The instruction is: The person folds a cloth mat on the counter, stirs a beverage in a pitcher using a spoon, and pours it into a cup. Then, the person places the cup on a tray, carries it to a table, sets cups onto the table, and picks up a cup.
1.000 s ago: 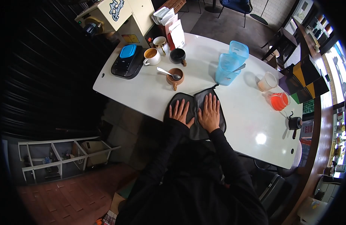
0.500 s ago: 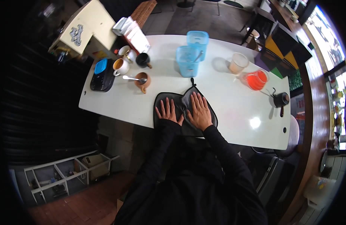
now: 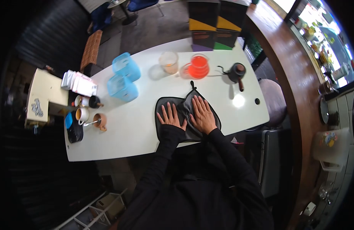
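A dark grey cloth [image 3: 180, 105] with black edging and a small loop at its top lies at the near edge of the white table [image 3: 127, 134]. My left hand [image 3: 170, 117] rests flat on its left part, fingers spread. On the right part lies my right hand [image 3: 203, 115], palm down with fingers stretched out. The cloth is wrinkled between the two hands. Neither hand grips anything.
Beyond the cloth stand a red-filled glass jug [image 3: 199, 67], a clear cup [image 3: 169, 63] and a black kettle [image 3: 237, 73]. Two blue containers [image 3: 123, 88] are to the left. Farther left are a brown cup [image 3: 100, 122], other cups and a black scale [image 3: 74, 128].
The view has turned to the right, so the table items appear farther left. Both hands and the cloth now sit further right along the table. The hands stay flat on the cloth.
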{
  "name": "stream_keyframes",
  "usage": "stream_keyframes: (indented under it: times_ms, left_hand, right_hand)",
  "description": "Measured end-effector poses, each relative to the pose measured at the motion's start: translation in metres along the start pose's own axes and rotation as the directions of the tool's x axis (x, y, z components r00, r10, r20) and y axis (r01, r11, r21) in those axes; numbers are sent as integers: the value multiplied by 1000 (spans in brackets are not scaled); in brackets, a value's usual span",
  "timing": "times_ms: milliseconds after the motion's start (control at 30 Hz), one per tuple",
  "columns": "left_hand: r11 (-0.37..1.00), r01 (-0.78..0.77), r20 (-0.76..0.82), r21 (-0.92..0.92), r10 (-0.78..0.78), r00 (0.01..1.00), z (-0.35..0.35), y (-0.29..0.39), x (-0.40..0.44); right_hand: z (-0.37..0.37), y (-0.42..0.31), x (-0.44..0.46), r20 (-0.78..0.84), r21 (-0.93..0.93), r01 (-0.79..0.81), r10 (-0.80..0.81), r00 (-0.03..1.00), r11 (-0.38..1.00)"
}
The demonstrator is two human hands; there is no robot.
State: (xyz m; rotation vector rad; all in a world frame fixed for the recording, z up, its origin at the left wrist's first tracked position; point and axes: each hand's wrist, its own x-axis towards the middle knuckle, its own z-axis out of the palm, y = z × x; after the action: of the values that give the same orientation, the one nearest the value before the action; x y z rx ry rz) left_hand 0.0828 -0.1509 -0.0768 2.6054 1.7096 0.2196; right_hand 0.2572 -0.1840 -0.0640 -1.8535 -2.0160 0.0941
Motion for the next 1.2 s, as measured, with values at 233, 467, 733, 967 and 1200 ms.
stream_keyframes:
  times_ms: [233,467,733,967,1200]
  left_hand:
    - [989,-150,14,-22,150,989,12,91,31]
    - [962,-266,29,-54,268,963,19,161,44]
    - [931,-352,37,-95,357,933,8,230,54]
    - [932,-348,40,-101,353,935,20,261,65]
    - [930,-339,-4,-144,342,940,25,270,73]
  right_hand:
    - [-38,82,-36,-75,-66,-108,103,992,992]
    - [-70,139,-74,-93,-84,-231,224,970,969]
    - [-99,186,-101,-124,-137,-366,351,928,920]
    - [-103,215,-101,-148,-155,-367,346,926,917]
    - [-100,233,-91,-156,-191,-385,359,920,903]
